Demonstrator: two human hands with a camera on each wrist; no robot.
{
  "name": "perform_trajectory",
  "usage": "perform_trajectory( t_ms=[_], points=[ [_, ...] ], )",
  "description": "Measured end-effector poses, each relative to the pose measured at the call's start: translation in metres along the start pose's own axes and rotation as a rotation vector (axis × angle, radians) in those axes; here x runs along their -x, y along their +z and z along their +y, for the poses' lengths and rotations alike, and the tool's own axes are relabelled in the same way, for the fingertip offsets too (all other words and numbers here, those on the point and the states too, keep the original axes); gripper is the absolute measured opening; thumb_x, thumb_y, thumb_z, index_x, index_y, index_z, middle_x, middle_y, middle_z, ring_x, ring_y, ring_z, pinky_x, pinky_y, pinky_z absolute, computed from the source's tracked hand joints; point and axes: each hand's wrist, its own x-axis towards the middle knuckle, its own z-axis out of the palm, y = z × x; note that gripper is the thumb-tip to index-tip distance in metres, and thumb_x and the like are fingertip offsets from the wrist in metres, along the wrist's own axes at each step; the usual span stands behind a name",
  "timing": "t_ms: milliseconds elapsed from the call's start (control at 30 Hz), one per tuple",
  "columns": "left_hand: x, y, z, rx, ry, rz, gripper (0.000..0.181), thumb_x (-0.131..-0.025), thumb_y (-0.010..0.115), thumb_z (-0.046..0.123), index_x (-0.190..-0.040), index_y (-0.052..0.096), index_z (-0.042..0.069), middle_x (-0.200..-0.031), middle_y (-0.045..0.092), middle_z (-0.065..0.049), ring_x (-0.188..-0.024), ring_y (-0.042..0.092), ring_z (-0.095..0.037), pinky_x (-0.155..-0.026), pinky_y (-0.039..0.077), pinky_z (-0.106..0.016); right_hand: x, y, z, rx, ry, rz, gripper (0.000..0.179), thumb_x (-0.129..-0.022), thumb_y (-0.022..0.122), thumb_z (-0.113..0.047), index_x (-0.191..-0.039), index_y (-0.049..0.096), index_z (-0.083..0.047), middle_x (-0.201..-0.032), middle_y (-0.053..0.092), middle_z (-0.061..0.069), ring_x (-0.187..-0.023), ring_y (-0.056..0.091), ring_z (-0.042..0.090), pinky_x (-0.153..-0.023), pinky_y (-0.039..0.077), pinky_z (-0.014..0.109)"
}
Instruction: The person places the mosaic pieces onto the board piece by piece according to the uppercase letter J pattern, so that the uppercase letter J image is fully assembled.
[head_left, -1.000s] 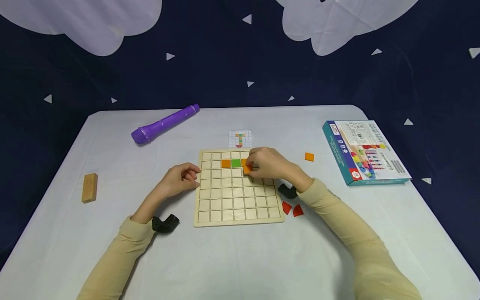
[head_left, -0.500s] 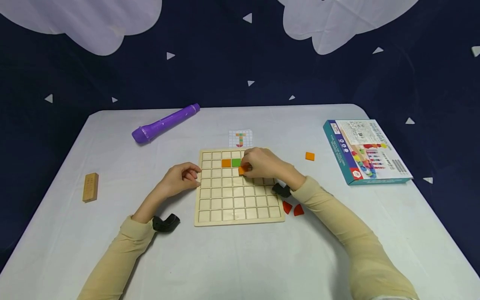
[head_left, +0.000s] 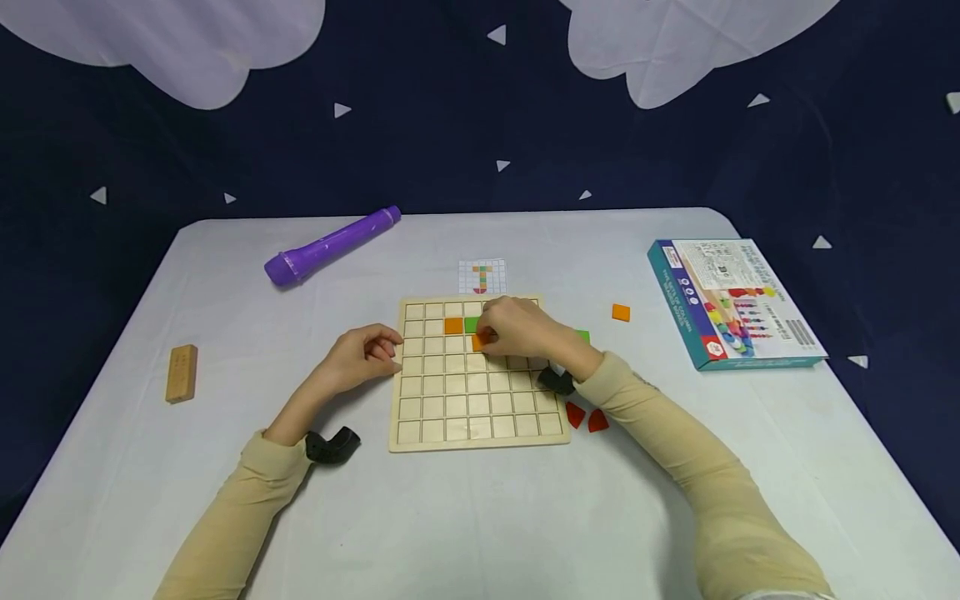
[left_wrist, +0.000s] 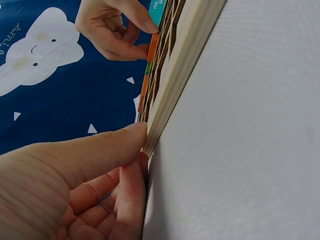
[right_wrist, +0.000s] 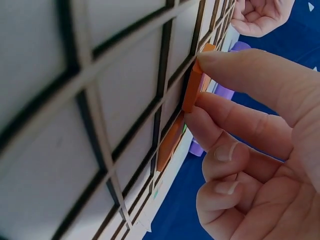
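A wooden grid board (head_left: 457, 408) lies mid-table. My left hand (head_left: 360, 360) pinches its left edge; in the left wrist view the thumb (left_wrist: 127, 140) is at the upper side of the edge. Between right thumb and fingers an orange square tile (right_wrist: 192, 90) is pinched, tilted against the grid. My right hand (head_left: 521, 327) holds it at the cell just below a green tile (head_left: 471, 325) set in the board. Left of that green one sits another orange tile (head_left: 453, 326). A further orange tile (right_wrist: 171, 145) lies in the grid, hidden by the right hand in the head view.
Behind the board lies a pattern card (head_left: 482, 277). To the right are a loose orange tile (head_left: 621, 312), a green tile (head_left: 583, 336), red pieces (head_left: 597, 420) and a box (head_left: 738, 304). A purple microphone (head_left: 330, 247) and a wooden block (head_left: 181, 373) lie to the left.
My right hand has slid left over the board with the orange tile, to below the green tile. A loose green tile has come into view beside the right wrist. The left hand stays put.
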Motion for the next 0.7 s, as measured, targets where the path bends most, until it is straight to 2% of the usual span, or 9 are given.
perform_trajectory(
  t_ms=[367, 567, 700],
  points=[
    [-0.0003, -0.0001, 0.0009, -0.005, 0.001, 0.0, 0.038, -0.076, 0.072, 0.002, -0.111, 0.059, -0.005, -0.089, 0.06, -0.014, -0.074, 0.053, -0.013, -0.063, 0.046, -0.016, -0.0017, 0.0013, -0.0021, 0.001, 0.011, 0.002, 0.012, -0.083, 0.07, -0.02, -0.09, 0.073, -0.011, -0.086, 0.065, 0.001, -0.07, 0.05, 0.011, -0.059, 0.039, 0.02],
    [-0.0013, 0.0005, -0.0001, -0.018, 0.009, 0.004, 0.038, -0.076, 0.072, 0.003, -0.111, 0.059, -0.005, -0.088, 0.06, -0.014, -0.073, 0.054, -0.012, -0.063, 0.046, -0.016, -0.0031, 0.0027, -0.0031, 0.026, -0.009, 0.013, 0.012, -0.083, 0.071, -0.02, -0.091, 0.073, -0.012, -0.086, 0.065, 0.002, -0.07, 0.052, 0.011, -0.059, 0.04, 0.021],
    [-0.0021, 0.0009, -0.0009, -0.022, 0.014, 0.009, 0.038, -0.076, 0.073, 0.003, -0.11, 0.059, -0.005, -0.087, 0.06, -0.014, -0.071, 0.054, -0.011, -0.062, 0.046, -0.015, -0.004, 0.0035, -0.0046, 0.041, -0.015, 0.017, 0.013, -0.082, 0.071, -0.02, -0.092, 0.073, -0.012, -0.088, 0.065, 0.002, -0.074, 0.056, 0.012, -0.062, 0.046, 0.023]
  ],
)
